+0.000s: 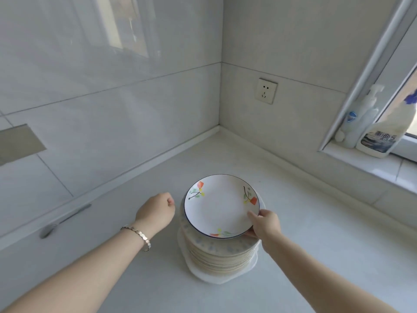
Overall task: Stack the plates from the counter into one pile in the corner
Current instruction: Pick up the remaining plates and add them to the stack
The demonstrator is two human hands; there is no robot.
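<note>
A tall pile of plates (220, 256) stands on the white counter (316, 233), some way out from the wall corner. Topmost is a white plate with a dark rim and red flower motifs (222, 205), lying slightly tilted on the cream, blue-dotted plates below. My right hand (265, 223) pinches this top plate at its near right edge, thumb on the rim. My left hand (158, 211), with a bracelet at the wrist, hovers just left of the pile with fingers curled in, holding nothing and apart from the plates.
Tiled walls meet in the corner (220, 127) behind the pile. A wall socket (267, 91) sits on the right wall. Two bottles (376, 134) stand on the window sill at the right. A metal spoon (65, 220) lies on the counter at the left.
</note>
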